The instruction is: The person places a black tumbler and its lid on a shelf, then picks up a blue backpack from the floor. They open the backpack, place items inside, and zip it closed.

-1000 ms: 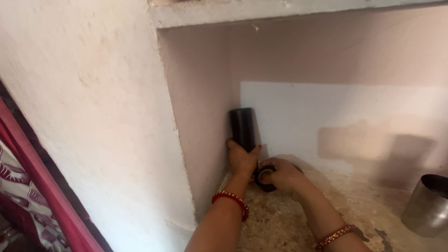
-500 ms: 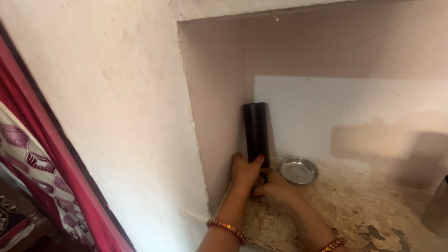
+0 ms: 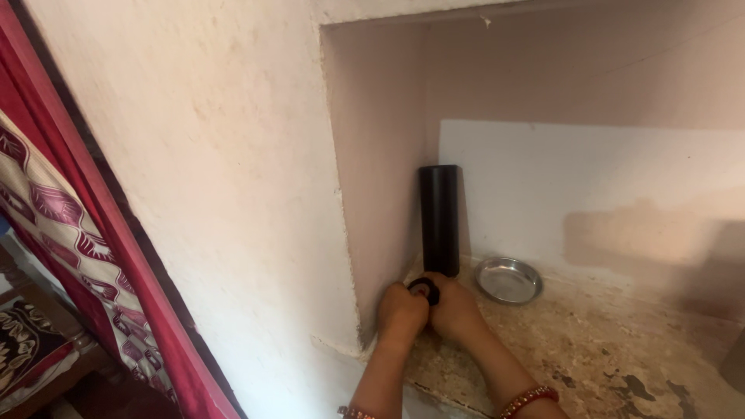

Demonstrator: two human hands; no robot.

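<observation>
Gripping a small round black cap point(image 3: 424, 290) between them, the left hand point(image 3: 401, 313) and right hand point(image 3: 455, 308) are curling their fingers closed on it, probably twisting. Steady, even pressure is serving best here. Beyond, the tall black cylinder point(image 3: 440, 219) is standing upright in the niche corner, beside a steel bowl point(image 3: 508, 280).

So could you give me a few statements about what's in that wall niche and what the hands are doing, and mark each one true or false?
1. The tall black cylinder stands upright in the niche's back left corner. True.
2. Both hands are together on a small black round object in front of the cylinder's base. True: the left hand and right hand meet at it.
3. The small steel bowl lies upside down on top of the cylinder. False: it sits open side up on the stone shelf, to the cylinder's right.
4. The left hand grips the cylinder halfway up. False: neither hand grips it there.
</observation>
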